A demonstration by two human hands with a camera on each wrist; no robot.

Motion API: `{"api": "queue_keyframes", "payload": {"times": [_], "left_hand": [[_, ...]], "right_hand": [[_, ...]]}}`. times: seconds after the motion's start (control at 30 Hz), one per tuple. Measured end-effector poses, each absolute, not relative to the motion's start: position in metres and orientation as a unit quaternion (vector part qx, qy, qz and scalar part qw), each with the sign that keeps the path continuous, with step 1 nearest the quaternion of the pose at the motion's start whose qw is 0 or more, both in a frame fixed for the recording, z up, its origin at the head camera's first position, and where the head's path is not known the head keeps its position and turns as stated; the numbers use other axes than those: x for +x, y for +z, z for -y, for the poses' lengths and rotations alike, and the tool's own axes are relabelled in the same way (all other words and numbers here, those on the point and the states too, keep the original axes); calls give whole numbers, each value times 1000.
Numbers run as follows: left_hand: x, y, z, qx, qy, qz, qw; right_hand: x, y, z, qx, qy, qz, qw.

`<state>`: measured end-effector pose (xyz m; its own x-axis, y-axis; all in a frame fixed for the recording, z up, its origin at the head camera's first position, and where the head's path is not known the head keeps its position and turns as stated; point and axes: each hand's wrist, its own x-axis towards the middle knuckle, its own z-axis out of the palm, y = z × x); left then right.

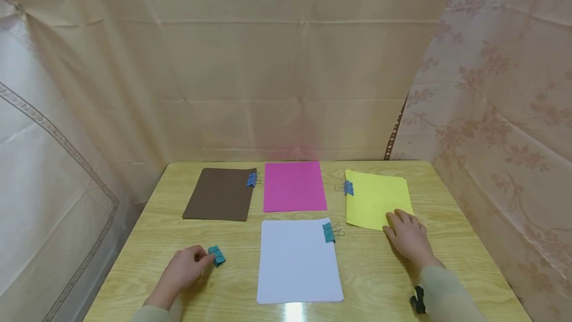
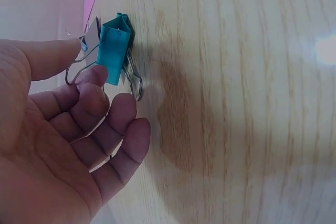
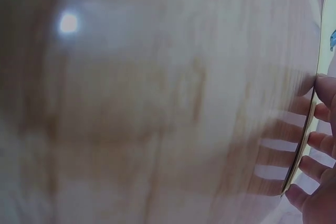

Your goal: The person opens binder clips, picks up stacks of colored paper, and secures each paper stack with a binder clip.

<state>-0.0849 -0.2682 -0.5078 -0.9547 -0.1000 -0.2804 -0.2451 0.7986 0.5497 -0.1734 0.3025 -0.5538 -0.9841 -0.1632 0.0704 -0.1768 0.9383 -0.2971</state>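
My left hand [image 1: 184, 266] is at the left of the table with a teal binder clip [image 1: 216, 256]. In the left wrist view, the thumb and index finger pinch one wire handle of that binder clip [image 2: 113, 51], and the other fingers curl loosely below. My right hand [image 1: 408, 237] rests at the near right corner of a stack of yellow paper [image 1: 380, 198]. The right wrist view shows its fingertips [image 3: 321, 142] spread along the stack's edge. A blue binder clip [image 1: 348, 188] grips the left edge of the yellow stack.
White paper [image 1: 299, 267] lies front centre, with a teal binder clip [image 1: 328, 233] at its upper right corner. Behind it is pink paper [image 1: 295, 186]. Dark brown paper [image 1: 219, 195] with a blue binder clip [image 1: 252, 179] lies back left. Cloth curtains [image 1: 290, 63] surround the table.
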Motion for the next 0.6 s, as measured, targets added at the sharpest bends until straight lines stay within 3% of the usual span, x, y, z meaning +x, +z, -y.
{"api": "queue_keyframes", "payload": {"times": [0.3, 0.6], "left_hand": [[-88, -509, 269, -90, 297, -943, 115], [-88, -512, 271, -65, 303, -948, 75]], "right_hand": [[-172, -552, -302, 88, 156, 984, 21], [-173, -552, -302, 89, 155, 984, 21]]}}
